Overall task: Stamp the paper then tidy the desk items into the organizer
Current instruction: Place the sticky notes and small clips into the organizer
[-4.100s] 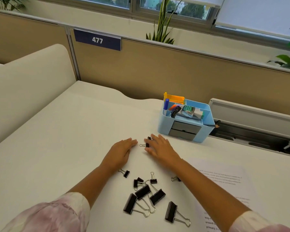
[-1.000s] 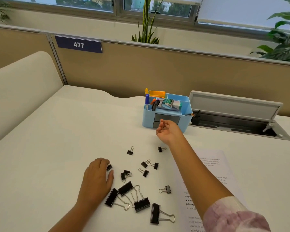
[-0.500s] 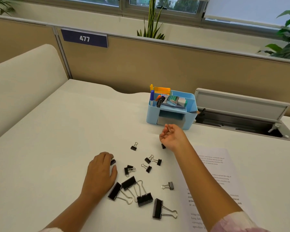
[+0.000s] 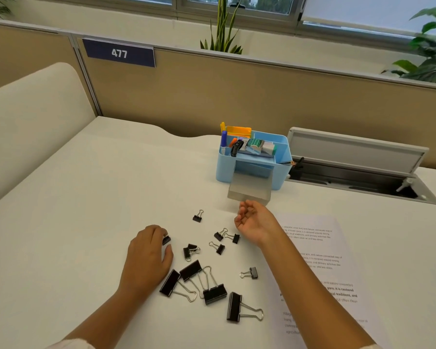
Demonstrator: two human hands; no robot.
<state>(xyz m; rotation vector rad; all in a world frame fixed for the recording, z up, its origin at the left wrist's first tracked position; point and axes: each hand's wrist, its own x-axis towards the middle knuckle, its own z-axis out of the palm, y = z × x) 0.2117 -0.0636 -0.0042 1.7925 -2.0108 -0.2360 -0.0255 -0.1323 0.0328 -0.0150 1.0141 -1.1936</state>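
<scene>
Four large binder clips [image 4: 214, 293] and seven small clips [image 4: 197, 217] lie scattered.

Left hand [image 4: 149, 258]: I have it palm down, low over the worktop [image 4: 86, 197], knuckles toward me, fingers curled forward with the tips pinching a small binder clip [image 4: 166, 239] at the far edge of the hand; the bare forearm runs back toward the lower left, a pale sleeve just showing at the frame's bottom edge. Right hand [image 4: 254, 220]: I have it turned palm up and toward the left, fingers loosely curled and holding nothing, fingertips just at the near edge of a grey drawer [image 4: 249, 190]; the bare forearm stretches back to the lower right.
</scene>
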